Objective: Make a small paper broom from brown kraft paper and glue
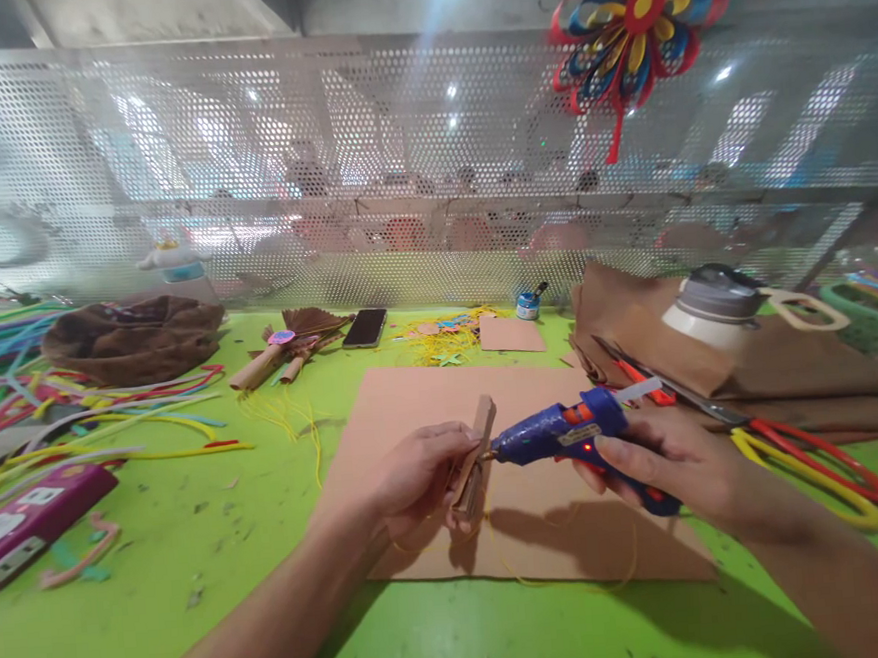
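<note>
My left hand (426, 475) is closed around a narrow bundle of folded brown paper (473, 472), held tilted above a brown cardboard sheet (399, 402). In my right hand (659, 459) is a blue hot glue gun (558, 429), gripped by its handle. A clear glue stick (639, 389) sticks out of its back, and a small red light glows on its side. The nozzle points left and meets or nearly meets the paper bundle's edge. Thin yellow thread (532, 578) trails below the bundle over the cardboard.
Scissors with red and yellow handles (809, 463) lie at right beside brown paper (619, 326) and a lidded cup (712, 310). A phone (365, 328) and rolled paper pieces (261, 365) lie behind. Left are pipe cleaners (190, 422) and a purple power strip (39, 522).
</note>
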Demonstrator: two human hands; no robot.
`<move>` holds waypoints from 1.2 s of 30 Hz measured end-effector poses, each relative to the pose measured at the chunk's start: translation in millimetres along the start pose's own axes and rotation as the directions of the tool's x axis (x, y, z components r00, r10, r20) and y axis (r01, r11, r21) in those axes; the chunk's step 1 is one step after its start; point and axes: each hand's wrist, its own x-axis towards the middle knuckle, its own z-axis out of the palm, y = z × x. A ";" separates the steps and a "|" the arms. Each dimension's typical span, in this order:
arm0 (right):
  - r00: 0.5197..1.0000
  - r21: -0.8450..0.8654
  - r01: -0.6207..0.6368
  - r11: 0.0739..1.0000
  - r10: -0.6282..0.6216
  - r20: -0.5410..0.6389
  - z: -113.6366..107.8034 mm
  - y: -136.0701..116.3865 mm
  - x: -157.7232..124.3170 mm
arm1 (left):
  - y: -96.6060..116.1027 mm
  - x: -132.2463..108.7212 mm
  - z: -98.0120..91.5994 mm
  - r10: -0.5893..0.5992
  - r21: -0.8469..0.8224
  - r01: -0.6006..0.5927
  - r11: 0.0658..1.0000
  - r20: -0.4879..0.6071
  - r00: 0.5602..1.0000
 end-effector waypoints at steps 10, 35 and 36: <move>1.000 0.001 -0.003 1.000 0.003 0.009 1.7 -1.6 -0.6 | 1.6 -0.9 2.5 -0.002 0.015 0.003 1.000 -0.036 0.999; 1.000 -0.014 -0.004 1.000 0.005 0.028 1.1 -3.1 -3.8 | 0.0 -0.6 -0.2 -0.011 0.000 0.011 1.000 -0.009 1.000; 1.000 -0.012 -0.006 1.000 0.006 0.017 0.9 -2.9 -3.1 | -0.5 -0.4 -0.7 -0.009 -0.001 0.009 1.000 -0.012 1.000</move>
